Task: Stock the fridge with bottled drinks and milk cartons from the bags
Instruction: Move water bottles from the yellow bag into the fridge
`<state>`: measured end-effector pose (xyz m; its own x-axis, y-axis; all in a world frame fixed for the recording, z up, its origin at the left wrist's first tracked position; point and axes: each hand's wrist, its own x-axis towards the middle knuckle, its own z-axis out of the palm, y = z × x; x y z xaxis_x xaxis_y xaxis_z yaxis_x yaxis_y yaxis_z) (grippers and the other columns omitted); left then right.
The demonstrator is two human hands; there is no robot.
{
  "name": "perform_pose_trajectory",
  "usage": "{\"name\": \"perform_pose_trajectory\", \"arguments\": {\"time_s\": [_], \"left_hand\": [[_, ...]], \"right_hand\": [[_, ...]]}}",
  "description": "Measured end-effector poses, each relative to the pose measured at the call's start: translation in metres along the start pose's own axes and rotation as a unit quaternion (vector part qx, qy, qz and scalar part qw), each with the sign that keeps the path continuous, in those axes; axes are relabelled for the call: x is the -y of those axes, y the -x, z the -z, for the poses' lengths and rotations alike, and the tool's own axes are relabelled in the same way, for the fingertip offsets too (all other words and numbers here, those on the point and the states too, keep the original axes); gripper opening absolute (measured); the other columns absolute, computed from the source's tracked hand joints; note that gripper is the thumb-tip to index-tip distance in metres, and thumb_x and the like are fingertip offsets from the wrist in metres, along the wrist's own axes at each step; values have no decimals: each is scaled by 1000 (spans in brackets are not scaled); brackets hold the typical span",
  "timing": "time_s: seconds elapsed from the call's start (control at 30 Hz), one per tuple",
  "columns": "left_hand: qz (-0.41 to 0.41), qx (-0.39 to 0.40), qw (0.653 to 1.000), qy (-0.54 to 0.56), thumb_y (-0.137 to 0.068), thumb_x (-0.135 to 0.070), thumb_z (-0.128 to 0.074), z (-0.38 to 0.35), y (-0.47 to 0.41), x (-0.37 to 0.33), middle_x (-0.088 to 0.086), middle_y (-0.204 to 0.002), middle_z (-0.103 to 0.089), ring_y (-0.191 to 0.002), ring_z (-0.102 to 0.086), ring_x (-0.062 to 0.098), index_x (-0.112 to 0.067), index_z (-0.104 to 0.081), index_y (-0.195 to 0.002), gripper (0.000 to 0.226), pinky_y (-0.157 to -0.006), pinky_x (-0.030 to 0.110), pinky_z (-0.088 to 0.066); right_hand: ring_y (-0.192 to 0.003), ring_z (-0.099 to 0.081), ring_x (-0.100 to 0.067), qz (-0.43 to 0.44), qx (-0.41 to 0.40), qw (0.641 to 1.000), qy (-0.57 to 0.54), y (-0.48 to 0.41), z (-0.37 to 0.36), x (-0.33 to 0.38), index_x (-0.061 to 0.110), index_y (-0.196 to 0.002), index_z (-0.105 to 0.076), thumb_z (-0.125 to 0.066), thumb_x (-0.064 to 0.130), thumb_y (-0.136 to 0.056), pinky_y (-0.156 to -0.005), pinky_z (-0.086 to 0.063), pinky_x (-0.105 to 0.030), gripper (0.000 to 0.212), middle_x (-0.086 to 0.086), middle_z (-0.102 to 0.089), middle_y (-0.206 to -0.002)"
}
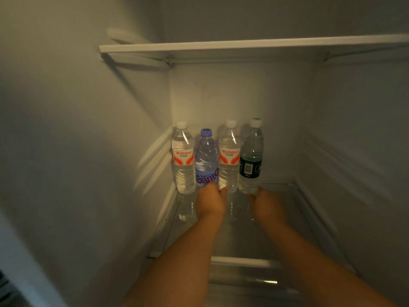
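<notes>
Fridge: open, seen from the front; a glass shelf (276, 218) carries the bottles; a white upper shelf (243, 44) runs across above them, nothing visible on its front edge.
Bottles: four stand upright in a row at the back left of the glass shelf, close together; from the left, a clear Wahaha bottle (183, 160) beside the left wall; a purple bottle (207, 160) with a purple cap; a second Wahaha bottle (229, 156); a dark-label bottle (251, 156) with a white cap.
Left hand (211, 201): reaches in along the shelf, back of the hand up; it sits at the foot of the purple bottle and hides its base; fingertips touch or nearly touch the bases of the purple bottle and the second Wahaha bottle; fingers curl forward, but whether they grip a bottle I cannot tell.
Right hand (266, 204): reaches in beside the left, well apart from it; it lies at the foot of the dark-label bottle, just to its right; fingers hidden behind the knuckles; grip or open, I cannot tell.
Right part of shelf: bare glass.
</notes>
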<state>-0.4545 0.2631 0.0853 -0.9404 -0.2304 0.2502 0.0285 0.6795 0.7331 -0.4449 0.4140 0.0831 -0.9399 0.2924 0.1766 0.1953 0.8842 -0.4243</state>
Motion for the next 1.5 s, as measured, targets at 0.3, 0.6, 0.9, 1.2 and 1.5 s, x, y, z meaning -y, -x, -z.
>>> {"name": "perform_pose_trajectory", "arguments": {"time_s": [0.3,0.6,0.9,1.2,1.5], "left_hand": [[-13,123,990,72,-90,-24,-66,36,40,10,5,-84,-65,-85,-63,22,-19,-60,-78,14,-73,28,-45],[-97,103,981,-134,-94,-46,-56,98,154,34,7,-152,-40,-142,-30,31,-21,-51,-137,50,-116,40,-28],[-125,153,945,-261,-99,-62,-30,143,308,98,-2,-165,13,-151,12,29,-35,0,-156,70,-123,48,-3],[-111,166,939,-281,-95,-70,-23,189,442,141,-4,-165,15,-151,14,27,-38,4,-155,73,-123,52,0],[-38,187,956,-225,-89,-73,-19,199,567,149,-7,-166,5,-152,9,21,-39,-3,-156,77,-122,47,-1]], "right_hand": [[-105,-64,-31,22,103,977,-186,41,21,-4,23,-122,-63,-58,37,-77,-93,-52,-41,47,-8,-68,-115],[-136,-43,-25,94,124,985,-70,168,50,7,28,-145,-42,-55,40,-94,-111,-32,-40,54,-4,-45,-149],[-150,2,-26,131,94,985,61,344,19,-20,36,-153,-10,-39,57,-95,-117,-5,-57,68,3,3,-164],[-150,8,-23,204,127,968,73,481,15,-57,38,-154,0,-28,58,-98,-118,0,-51,65,5,11,-163],[-150,-4,-22,214,166,960,70,571,24,-116,37,-154,-9,-25,59,-94,-118,-4,-50,66,8,-7,-163]]}}
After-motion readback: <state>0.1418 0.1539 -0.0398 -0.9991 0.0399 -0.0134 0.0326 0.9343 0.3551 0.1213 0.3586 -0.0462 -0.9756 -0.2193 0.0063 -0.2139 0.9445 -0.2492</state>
